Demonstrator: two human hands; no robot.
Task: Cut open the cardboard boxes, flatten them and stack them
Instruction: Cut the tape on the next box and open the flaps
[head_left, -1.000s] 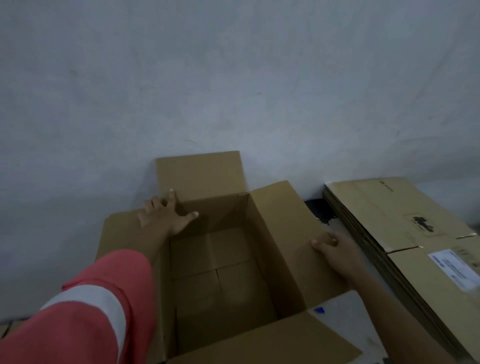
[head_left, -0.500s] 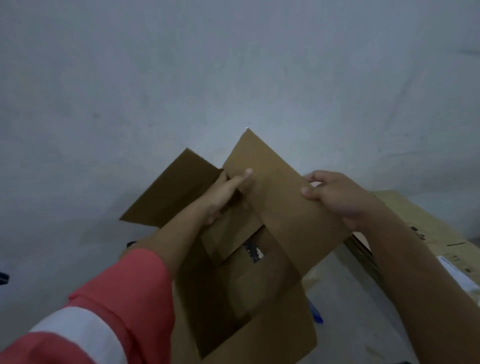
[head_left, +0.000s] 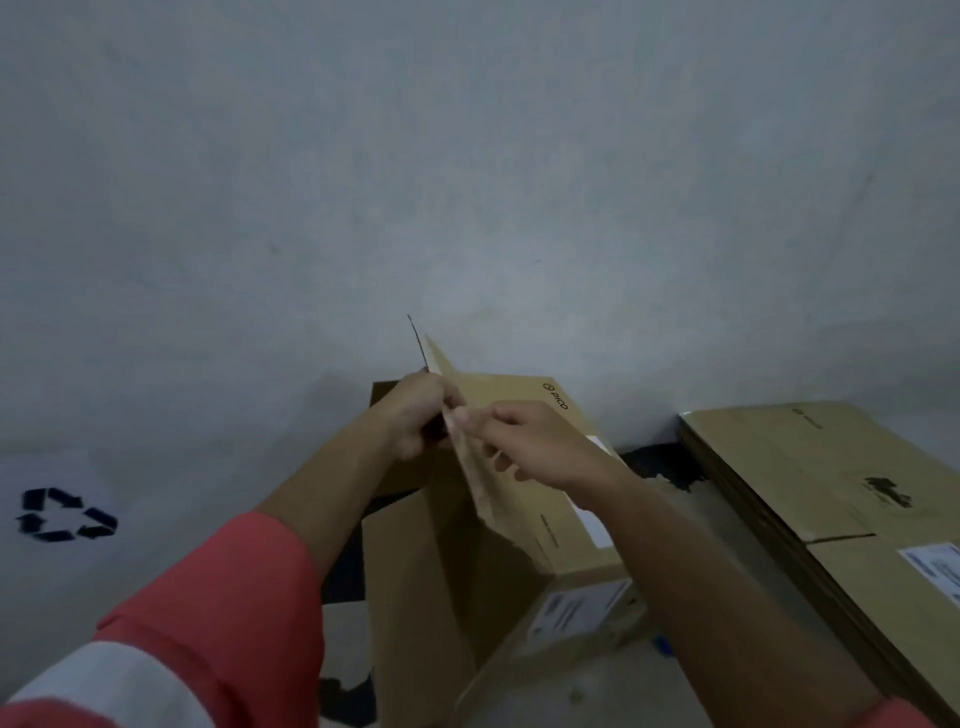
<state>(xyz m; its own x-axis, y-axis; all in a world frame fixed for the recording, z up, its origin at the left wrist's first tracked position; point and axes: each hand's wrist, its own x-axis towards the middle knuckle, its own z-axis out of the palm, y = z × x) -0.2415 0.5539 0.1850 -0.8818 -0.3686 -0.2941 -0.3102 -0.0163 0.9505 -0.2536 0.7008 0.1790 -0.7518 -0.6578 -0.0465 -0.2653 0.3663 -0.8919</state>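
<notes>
Both hands are on one box (head_left: 431, 571), which I hold up in front of me, half collapsed and just left of the stack (head_left: 810, 467) of flat ones by the wall (head_left: 467, 182). My left hand (head_left: 415, 415) is curled round the top of a raised flap (head_left: 493, 512) from its far side. My right hand (head_left: 535, 449) pinches the same flap's near edge between thumb and fingers. All the weight seems to hang from that one thin panel, so I judge the likeliest trouble to be the flap tearing or creasing at its fold if I pull hard. My pinch could also slip off the edge and let the box drop. If a seam lower down is uncut, forcing the sides flat could buckle a panel in the wrong place. A swing to the right could knock the stack out of line. My left fingertips are hidden behind the flap, and I see no knife. The box's lower end is cut off by the frame, so I cannot tell whether it touches the floor or whether its bottom is open. The stack runs past the right edge, so I can't count it. Dim light and blur make the label (head_left: 576, 613) unreadable, and the recycling mark (head_left: 65, 514) on the left is smeared.
</notes>
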